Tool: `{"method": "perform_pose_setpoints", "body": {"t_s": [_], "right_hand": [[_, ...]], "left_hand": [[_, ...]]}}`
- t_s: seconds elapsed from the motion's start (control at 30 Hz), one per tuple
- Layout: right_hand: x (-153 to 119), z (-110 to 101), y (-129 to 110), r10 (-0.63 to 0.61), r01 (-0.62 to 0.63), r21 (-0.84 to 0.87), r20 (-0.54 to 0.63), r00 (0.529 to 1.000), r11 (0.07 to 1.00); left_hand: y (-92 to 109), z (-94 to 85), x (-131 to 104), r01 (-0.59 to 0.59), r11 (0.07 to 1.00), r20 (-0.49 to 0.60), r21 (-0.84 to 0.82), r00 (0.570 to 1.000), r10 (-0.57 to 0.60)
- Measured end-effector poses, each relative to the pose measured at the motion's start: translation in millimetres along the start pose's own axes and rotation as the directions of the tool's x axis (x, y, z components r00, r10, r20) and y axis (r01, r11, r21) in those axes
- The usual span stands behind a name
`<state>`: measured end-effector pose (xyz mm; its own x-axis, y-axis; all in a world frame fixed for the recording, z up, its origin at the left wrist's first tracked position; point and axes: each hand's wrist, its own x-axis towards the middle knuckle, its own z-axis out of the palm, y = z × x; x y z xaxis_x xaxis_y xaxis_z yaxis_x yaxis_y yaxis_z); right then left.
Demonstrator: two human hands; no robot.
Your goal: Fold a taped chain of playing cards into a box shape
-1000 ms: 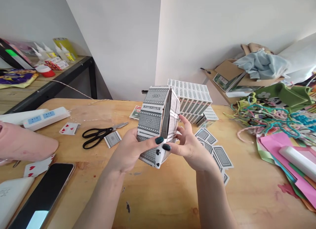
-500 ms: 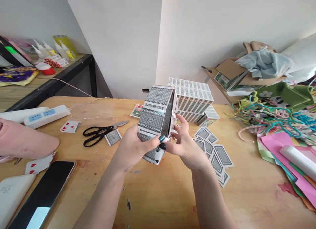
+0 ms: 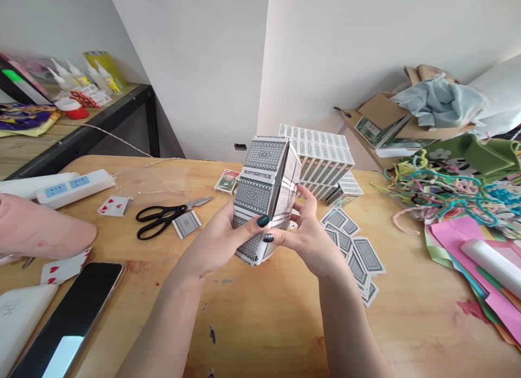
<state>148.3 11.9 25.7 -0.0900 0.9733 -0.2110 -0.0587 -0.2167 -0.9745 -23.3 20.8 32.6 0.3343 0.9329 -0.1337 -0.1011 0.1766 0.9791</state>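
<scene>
Above the table, both hands hold a box-like structure made of playing cards [image 3: 260, 188], its grey patterned card backs facing me. My left hand [image 3: 222, 237] grips its left side, thumb across the lower front. My right hand [image 3: 305, 226] holds the right side, thumb at the lower edge and fingers against the side panel. A dark gap shows between the front and that right panel. Loose playing cards [image 3: 366, 256] lie face down to the right of my right hand. Left of my left hand are black-handled scissors [image 3: 163, 218] and a patterned card piece [image 3: 187, 224].
Behind the structure stand stacked card boxes [image 3: 325, 155], with one card box [image 3: 227, 181] to their left. A phone [image 3: 73, 318], pink bottle [image 3: 40, 223] and power strip [image 3: 77, 187] occupy the left. Pipe cleaners [image 3: 439, 188] and coloured sheets [image 3: 468, 253] lie at right.
The card structure has turned slightly, so more of its right panel shows. My right fingers have moved a little up and right along that side.
</scene>
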Motion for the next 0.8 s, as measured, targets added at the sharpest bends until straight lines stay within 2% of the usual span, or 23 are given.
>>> {"method": "perform_pose_setpoints", "body": {"t_s": [0.13, 0.23, 0.33, 0.43, 0.5, 0.6, 0.7, 0.8], "right_hand": [[1.6, -5.4, 3.1, 0.029, -0.033, 0.062, 0.073, 0.997, 0.997], [2.7, -8.0, 4.4, 0.048, -0.055, 0.078, 0.091, 0.995, 0.995], [2.9, -6.8, 3.6, 0.061, -0.068, 0.066, 0.101, 0.993, 0.996], [2.8, -4.0, 2.9, 0.061, -0.07, 0.074, 0.122, 0.991, 0.995], [2.8, -2.3, 3.0, 0.044, -0.055, 0.088, 0.124, 0.991, 0.995], [2.7, -0.2, 3.3, 0.026, -0.034, 0.077, 0.101, 0.994, 0.996], [2.5, 1.4, 2.8, 0.032, -0.036, 0.041, 0.076, 0.997, 0.999], [2.2, 2.5, 1.3, 0.028, -0.031, 0.038, 0.076, 0.997, 0.999]], "left_hand": [[-6.4, -0.4, 1.6, 0.012, 0.996, -0.025, -0.091, 1.0, -0.014], [-8.2, 2.7, 1.5, -0.053, 0.993, -0.126, -0.109, 0.991, 0.039], [-5.8, 8.2, 0.7, -0.105, 0.994, -0.23, -0.031, 0.969, 0.095], [-1.7, 14.0, 0.6, -0.108, 0.988, -0.349, 0.109, 0.927, 0.139], [0.2, 16.5, 1.0, -0.101, 0.974, -0.438, 0.202, 0.881, 0.182], [-0.1, 16.4, 2.5, -0.078, 0.952, -0.502, 0.295, 0.835, 0.223], [-4.2, 12.8, 5.4, -0.058, 0.958, -0.49, 0.282, 0.849, 0.196], [-10.0, 9.8, 9.3, -0.042, 0.978, -0.441, 0.203, 0.888, 0.129]]}}
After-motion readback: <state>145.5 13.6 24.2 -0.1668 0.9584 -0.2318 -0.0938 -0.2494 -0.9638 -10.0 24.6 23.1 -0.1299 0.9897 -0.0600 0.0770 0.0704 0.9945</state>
